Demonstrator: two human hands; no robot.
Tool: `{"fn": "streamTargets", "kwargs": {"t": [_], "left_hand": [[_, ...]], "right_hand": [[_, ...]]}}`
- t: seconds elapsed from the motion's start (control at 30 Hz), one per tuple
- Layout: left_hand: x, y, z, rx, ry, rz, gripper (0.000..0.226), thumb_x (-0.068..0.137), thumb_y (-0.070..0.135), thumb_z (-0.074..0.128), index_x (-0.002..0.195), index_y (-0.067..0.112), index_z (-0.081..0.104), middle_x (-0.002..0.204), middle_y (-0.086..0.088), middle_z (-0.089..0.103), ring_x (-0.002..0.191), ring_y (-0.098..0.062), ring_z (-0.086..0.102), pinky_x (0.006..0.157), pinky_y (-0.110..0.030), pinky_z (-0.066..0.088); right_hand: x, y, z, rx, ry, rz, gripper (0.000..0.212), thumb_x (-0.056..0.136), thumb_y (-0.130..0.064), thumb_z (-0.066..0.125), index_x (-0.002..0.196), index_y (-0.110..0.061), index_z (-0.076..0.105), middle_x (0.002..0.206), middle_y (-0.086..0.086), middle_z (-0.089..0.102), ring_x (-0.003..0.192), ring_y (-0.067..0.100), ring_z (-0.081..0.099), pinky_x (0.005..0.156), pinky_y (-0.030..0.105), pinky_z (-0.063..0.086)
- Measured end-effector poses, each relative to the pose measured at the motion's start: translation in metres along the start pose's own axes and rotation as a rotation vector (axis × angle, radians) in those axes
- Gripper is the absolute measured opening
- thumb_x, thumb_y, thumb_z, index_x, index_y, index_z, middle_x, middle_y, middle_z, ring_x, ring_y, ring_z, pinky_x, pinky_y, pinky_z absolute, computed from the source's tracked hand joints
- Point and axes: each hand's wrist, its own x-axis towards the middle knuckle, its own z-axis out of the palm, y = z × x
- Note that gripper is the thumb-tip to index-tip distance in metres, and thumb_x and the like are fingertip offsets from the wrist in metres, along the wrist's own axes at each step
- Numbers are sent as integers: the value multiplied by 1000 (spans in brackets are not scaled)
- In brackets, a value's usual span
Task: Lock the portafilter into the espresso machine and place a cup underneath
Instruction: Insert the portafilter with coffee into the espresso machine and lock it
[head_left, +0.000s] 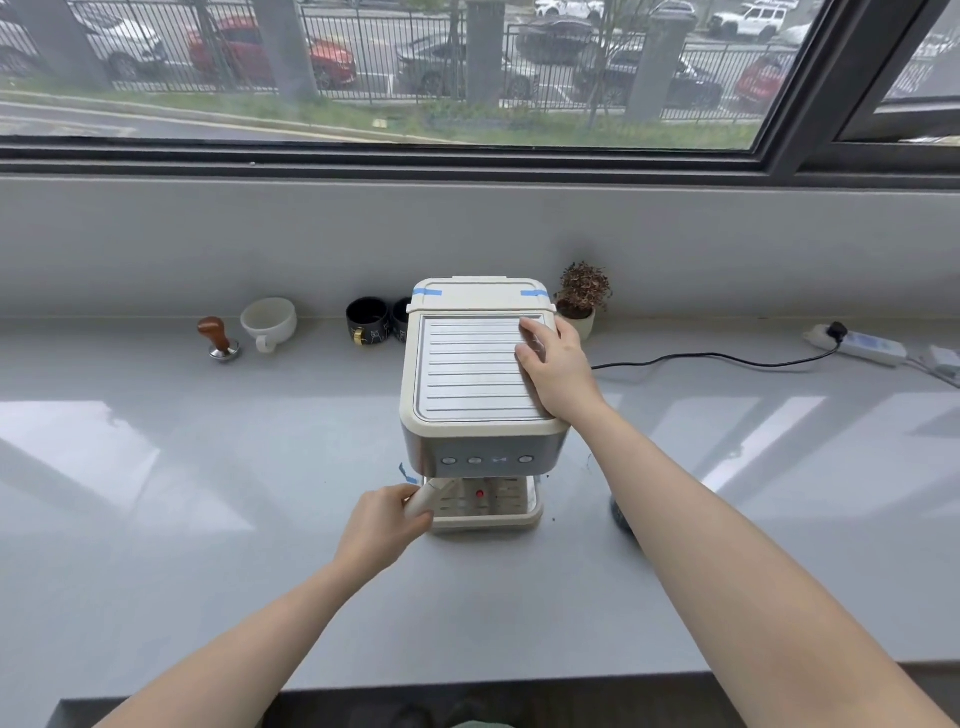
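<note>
A cream and steel espresso machine (467, 431) stands in the middle of the grey counter. My left hand (382, 525) grips the cream portafilter handle (423, 499), which sticks out to the front left from under the machine's head; the basket end is hidden beneath it. My right hand (556, 369) lies flat on the right side of the ribbed top plate, fingers spread. The drip tray (498, 514) under the head holds no cup. A white cup (269, 321) lies tilted at the back left. Two black cups (370, 319) stand just left of the machine.
A tamper with a wooden knob (218, 340) stands left of the white cup. A small potted plant (582, 299) sits behind the machine's right corner. A black cable (711, 357) runs to a power strip (857, 345) at the right. A dark object (621, 514) shows behind my right forearm.
</note>
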Motion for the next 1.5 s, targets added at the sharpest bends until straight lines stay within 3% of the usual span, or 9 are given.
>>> {"fn": "streamTargets", "kwargs": {"t": [0.13, 0.23, 0.4, 0.57, 0.87, 1.03, 1.17, 1.27, 1.5], "left_hand": [[5, -3, -10, 24, -7, 1, 8, 74, 21, 60, 76, 21, 68, 54, 1, 56, 37, -16, 43, 43, -29, 41], [2, -5, -14, 7, -34, 8, 8, 74, 19, 60, 72, 23, 67, 51, 4, 52, 33, -16, 42, 37, -26, 39], [-9, -1, -1, 5, -40, 10, 9, 72, 20, 57, 70, 14, 64, 51, 2, 49, 35, -16, 38, 40, -28, 37], [-7, 7, 4, -8, -35, 1, 9, 70, 22, 58, 62, 23, 61, 50, 3, 51, 37, -16, 40, 42, -32, 40], [3, 16, -3, -13, -6, -31, 22, 70, 20, 57, 81, 31, 72, 65, -6, 67, 40, -17, 44, 42, -30, 42], [-1, 13, -4, 17, -12, -39, 20, 72, 21, 59, 57, 35, 57, 51, 4, 52, 38, -15, 43, 44, -29, 41], [5, 11, -13, 25, -40, -9, 12, 73, 20, 61, 72, 29, 69, 51, 6, 52, 37, -13, 42, 41, -25, 37], [12, 11, -22, 66, -70, 19, 8, 73, 20, 62, 67, 22, 67, 53, 3, 52, 36, -14, 41, 42, -25, 37], [20, 10, -32, 111, -122, 21, 17, 74, 21, 63, 59, 28, 59, 52, 5, 55, 30, -9, 44, 33, -18, 35]], "right_hand": [[0, 1, 0, 2, 0, 3, 44, 95, -30, 46, 138, -23, 43, 154, 6, 22, 138, 20, 32, 110, 30, 26], [0, 1, 1, 5, 6, -2, 44, 95, -30, 47, 138, -22, 43, 153, 5, 24, 137, 20, 33, 108, 29, 27], [1, 3, 1, -9, 11, -8, 44, 95, -30, 46, 138, -23, 43, 153, 4, 24, 137, 18, 32, 105, 26, 26], [2, 3, 1, 2, 11, -10, 44, 95, -30, 47, 138, -23, 43, 153, 5, 24, 137, 18, 31, 102, 21, 23], [1, 3, 2, 1, 11, -4, 44, 94, -30, 47, 138, -23, 44, 153, 4, 24, 138, 19, 31, 106, 24, 23], [1, 3, 1, 6, 9, -3, 44, 95, -30, 47, 138, -23, 43, 153, 4, 23, 137, 19, 31, 104, 24, 24], [1, 3, 1, 4, 9, -3, 44, 95, -30, 47, 138, -23, 43, 153, 4, 24, 137, 19, 32, 104, 24, 25], [2, 4, 1, 1, 14, -4, 43, 94, -30, 47, 137, -24, 44, 153, 4, 24, 136, 19, 33, 102, 25, 26], [2, 4, 2, 8, 13, -2, 43, 94, -30, 47, 137, -25, 44, 153, 4, 24, 136, 19, 33, 102, 24, 26]]}}
